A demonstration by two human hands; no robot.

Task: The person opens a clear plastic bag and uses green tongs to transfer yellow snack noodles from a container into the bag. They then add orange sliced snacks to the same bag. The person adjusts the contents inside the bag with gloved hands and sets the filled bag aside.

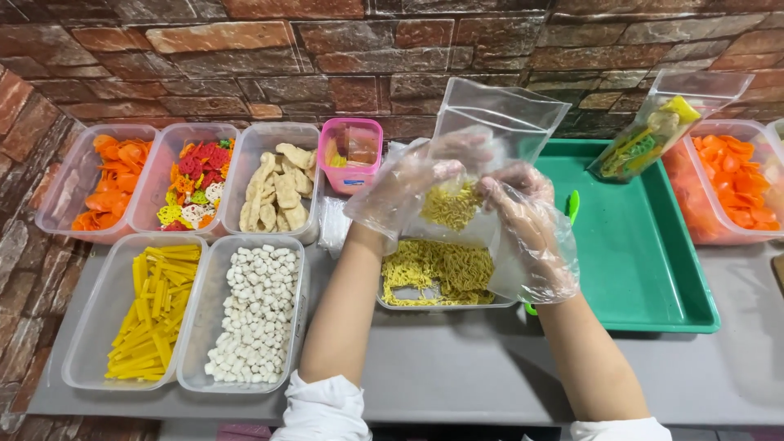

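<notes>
Holding a clear plastic zip bag [488, 122] upright above the table, both hands in loose transparent disposable gloves meet at the bag's lower part, near the middle of the view. The left hand [406, 186] grips the bag's left edge with its fingers curled and pressed together. The right hand [523, 214] closes on the bag from about 4 o'clock, fingers bent inward and pinching the plastic beside a clump of yellow curly dried noodles [449, 206] that sits in the bag's bottom.

Directly below, at 6 o'clock of the bag, stands a clear rectangular plastic tub of the same yellow noodles [437, 273]. At 3 o'clock lies a green plastic tray [637, 245], and against its far edge leans a second clear bag filled with mixed coloured snacks [653, 131].

At 9 o'clock of the hands sit five clear tubs: pale flat crackers [276, 192], red and yellow flower-shaped crackers [196, 184] and orange crisps [110, 180] in the far row, white pellets [249, 314] and yellow sticks [151, 310] in the near row. A small pink lidded box [349, 155] stands at 10 o'clock. Another tub of orange crisps [731, 180] sits at 2 o'clock, by the brick wall [327, 57].
</notes>
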